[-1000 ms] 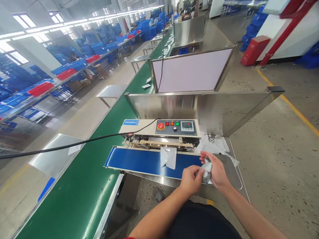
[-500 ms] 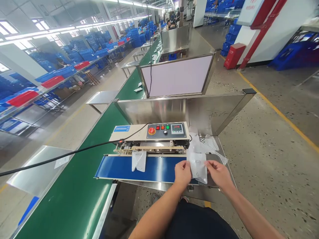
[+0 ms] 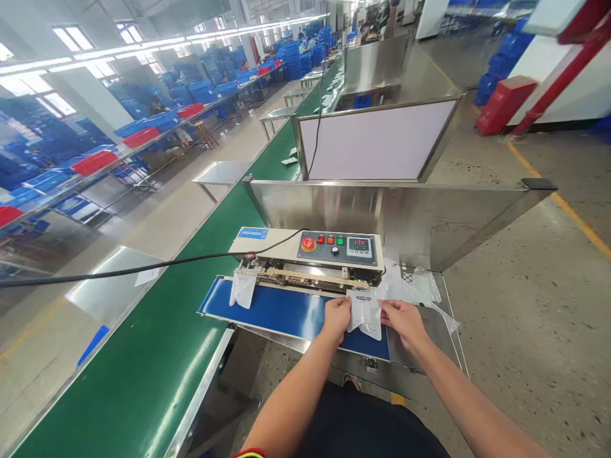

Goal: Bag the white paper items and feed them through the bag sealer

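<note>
- The white pouch (image 3: 365,313) now sits further left than in the earlier frame, under the right end of the beige machine (image 3: 277,243), right of centre.
- A second pouch (image 3: 243,291) is now nearer the left end of the blue belt (image 3: 293,312).
- The left hand (image 3: 338,316) and right hand (image 3: 401,321) pinch the first pouch's opposite side edges, its body between their fingers.

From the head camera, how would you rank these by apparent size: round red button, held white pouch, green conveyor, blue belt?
Largest to smallest:
1. Green conveyor
2. Blue belt
3. Held white pouch
4. Round red button
</note>
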{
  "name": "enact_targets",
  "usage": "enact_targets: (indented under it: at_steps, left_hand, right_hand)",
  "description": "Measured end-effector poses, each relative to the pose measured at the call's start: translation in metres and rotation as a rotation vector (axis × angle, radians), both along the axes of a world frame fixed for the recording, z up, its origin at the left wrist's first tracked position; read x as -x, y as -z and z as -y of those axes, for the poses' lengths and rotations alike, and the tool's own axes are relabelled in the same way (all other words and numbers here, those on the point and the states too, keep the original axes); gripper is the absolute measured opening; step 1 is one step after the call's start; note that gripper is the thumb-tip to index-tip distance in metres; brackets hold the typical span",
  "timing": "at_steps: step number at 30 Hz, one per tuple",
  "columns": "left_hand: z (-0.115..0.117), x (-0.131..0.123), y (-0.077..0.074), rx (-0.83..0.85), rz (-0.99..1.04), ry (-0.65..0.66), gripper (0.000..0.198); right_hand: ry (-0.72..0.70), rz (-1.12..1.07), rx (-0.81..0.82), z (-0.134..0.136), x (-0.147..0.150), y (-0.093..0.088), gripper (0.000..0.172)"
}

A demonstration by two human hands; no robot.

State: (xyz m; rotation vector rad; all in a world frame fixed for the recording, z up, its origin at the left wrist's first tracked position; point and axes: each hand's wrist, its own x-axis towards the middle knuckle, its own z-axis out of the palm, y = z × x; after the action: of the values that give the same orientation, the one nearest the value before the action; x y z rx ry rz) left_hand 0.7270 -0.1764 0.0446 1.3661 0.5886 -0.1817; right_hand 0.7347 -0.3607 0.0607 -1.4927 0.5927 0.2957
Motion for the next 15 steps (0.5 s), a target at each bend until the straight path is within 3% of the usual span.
enact_targets:
  at_steps: [4, 7, 11, 15]
  left_hand:
    - [-0.028, 0.02, -0.012, -0.043, 0.076, -0.157, 0.048]
    - [-0.049, 0.056, -0.015, -0.119, 0.196, -0.364, 0.048]
    - [-0.079, 0.13, -0.005, -0.172, 0.169, -0.566, 0.051]
    - [-0.105, 0.221, 0.022, -0.145, -0.087, -0.828, 0.044]
  right_hand:
    - [-0.086, -0.028, 0.042, -0.008, 0.007, -0.007, 0.042]
    - [-0.22, -0.047, 0.092, -0.01, 0.029, -0.013, 0.053]
    - [-0.564, -0.112, 0.128, -0.033, 0.061, -0.017, 0.066]
    - [-0.882, -0.157, 0.121, -0.083, 0.092, -0.012, 0.069]
